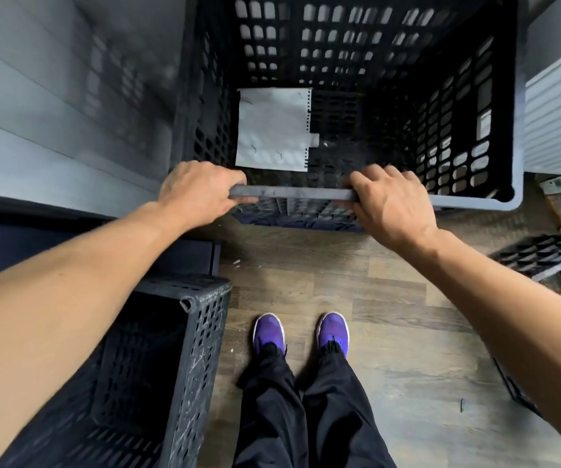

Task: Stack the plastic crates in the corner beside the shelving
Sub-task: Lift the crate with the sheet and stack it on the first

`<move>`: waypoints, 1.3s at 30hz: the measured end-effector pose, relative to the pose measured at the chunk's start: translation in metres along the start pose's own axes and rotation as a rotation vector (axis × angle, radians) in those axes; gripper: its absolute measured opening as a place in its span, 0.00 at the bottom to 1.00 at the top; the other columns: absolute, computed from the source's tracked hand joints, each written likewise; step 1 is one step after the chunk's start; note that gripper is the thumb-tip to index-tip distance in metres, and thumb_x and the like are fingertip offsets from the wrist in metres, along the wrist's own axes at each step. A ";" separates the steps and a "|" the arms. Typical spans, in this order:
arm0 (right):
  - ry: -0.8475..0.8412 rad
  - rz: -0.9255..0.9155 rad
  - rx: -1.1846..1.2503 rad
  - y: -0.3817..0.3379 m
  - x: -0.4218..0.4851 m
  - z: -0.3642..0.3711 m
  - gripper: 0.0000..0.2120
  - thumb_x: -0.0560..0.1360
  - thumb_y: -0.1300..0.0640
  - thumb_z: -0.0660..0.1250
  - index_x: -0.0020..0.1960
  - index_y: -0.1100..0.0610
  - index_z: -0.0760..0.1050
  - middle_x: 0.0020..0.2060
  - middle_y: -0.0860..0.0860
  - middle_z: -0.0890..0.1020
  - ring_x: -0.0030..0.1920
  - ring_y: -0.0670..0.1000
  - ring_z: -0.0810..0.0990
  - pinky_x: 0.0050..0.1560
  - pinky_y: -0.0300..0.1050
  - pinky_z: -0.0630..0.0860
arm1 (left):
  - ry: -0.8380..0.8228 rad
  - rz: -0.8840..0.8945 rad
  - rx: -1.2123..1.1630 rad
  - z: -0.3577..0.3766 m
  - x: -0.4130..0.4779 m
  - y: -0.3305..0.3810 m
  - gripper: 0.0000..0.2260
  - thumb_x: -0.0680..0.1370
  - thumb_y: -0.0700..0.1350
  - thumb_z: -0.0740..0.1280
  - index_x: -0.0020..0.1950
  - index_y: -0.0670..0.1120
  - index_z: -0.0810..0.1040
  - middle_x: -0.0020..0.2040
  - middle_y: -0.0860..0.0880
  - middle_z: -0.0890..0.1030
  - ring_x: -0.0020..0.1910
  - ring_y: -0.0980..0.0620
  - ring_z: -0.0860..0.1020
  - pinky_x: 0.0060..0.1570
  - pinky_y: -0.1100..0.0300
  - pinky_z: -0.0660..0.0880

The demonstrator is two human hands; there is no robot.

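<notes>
A tall black perforated plastic crate [475, 197] stands in front of me in the corner, seen from above. A white sheet of paper [272, 130] lies on its bottom. My left hand [198, 194] and my right hand [390, 204] both grip the crate's near rim, fingers curled over the edge. Below that rim, part of a bluish crate [292, 217] shows underneath. Another black crate [157, 366] stands at my lower left, partly hidden by my left forearm.
A grey panelled wall [53, 113] runs along the left; a white ribbed panel [559, 113] stands at the right. More black crate parts [549, 255] lie on the wood floor at the right, with a rusty tool [556, 204] behind them. My purple shoes [301, 332] stand on the floor.
</notes>
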State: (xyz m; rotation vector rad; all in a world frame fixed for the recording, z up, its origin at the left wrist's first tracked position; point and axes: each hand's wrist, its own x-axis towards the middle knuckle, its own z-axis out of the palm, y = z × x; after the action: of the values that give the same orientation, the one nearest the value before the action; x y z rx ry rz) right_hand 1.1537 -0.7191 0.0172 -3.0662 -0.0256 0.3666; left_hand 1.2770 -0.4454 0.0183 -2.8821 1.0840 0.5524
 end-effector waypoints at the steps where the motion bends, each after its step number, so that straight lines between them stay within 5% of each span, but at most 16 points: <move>1: -0.008 -0.006 -0.017 0.000 0.001 0.000 0.16 0.78 0.42 0.60 0.57 0.53 0.73 0.50 0.55 0.78 0.50 0.60 0.76 0.49 0.56 0.72 | -0.025 0.004 0.010 -0.002 0.002 -0.001 0.19 0.75 0.69 0.57 0.47 0.56 0.77 0.40 0.51 0.83 0.38 0.45 0.79 0.37 0.56 0.68; 5: -0.067 -0.035 0.069 -0.001 0.004 -0.010 0.15 0.79 0.43 0.59 0.53 0.55 0.71 0.48 0.54 0.79 0.50 0.60 0.77 0.48 0.55 0.72 | -0.084 -0.028 -0.022 -0.014 0.002 0.001 0.16 0.78 0.64 0.61 0.45 0.54 0.77 0.42 0.51 0.82 0.39 0.47 0.76 0.40 0.54 0.70; 8: -0.077 -0.001 0.107 -0.003 0.004 -0.011 0.20 0.76 0.34 0.57 0.49 0.51 0.71 0.45 0.51 0.81 0.46 0.58 0.80 0.39 0.51 0.72 | -0.052 -0.080 -0.038 -0.012 -0.004 0.008 0.13 0.78 0.61 0.63 0.47 0.53 0.79 0.43 0.51 0.82 0.40 0.48 0.75 0.41 0.55 0.68; 16: -0.092 0.051 0.084 -0.001 0.015 -0.007 0.30 0.69 0.22 0.48 0.47 0.45 0.74 0.41 0.43 0.81 0.38 0.51 0.81 0.35 0.47 0.77 | -0.046 -0.044 -0.039 -0.007 0.000 0.001 0.17 0.75 0.68 0.61 0.46 0.56 0.77 0.41 0.56 0.80 0.38 0.51 0.74 0.39 0.56 0.68; 31: -0.164 0.121 0.117 -0.004 0.016 -0.007 0.24 0.70 0.26 0.55 0.50 0.42 0.77 0.45 0.42 0.81 0.43 0.49 0.80 0.40 0.48 0.78 | -0.060 -0.110 -0.074 -0.010 -0.001 0.007 0.20 0.73 0.71 0.60 0.43 0.56 0.78 0.37 0.56 0.79 0.36 0.51 0.75 0.41 0.56 0.74; 39: -0.074 0.213 0.061 -0.010 -0.001 -0.002 0.18 0.74 0.43 0.66 0.60 0.50 0.75 0.52 0.53 0.80 0.55 0.58 0.74 0.53 0.53 0.71 | -0.071 -0.133 -0.079 -0.008 -0.003 0.012 0.20 0.73 0.72 0.60 0.50 0.57 0.73 0.41 0.55 0.80 0.39 0.48 0.77 0.40 0.55 0.71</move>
State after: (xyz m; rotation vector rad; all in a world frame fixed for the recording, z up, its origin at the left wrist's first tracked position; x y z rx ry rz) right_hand 1.1527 -0.7095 0.0201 -3.0001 0.3048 0.4816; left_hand 1.2700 -0.4539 0.0281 -2.9483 0.8725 0.6992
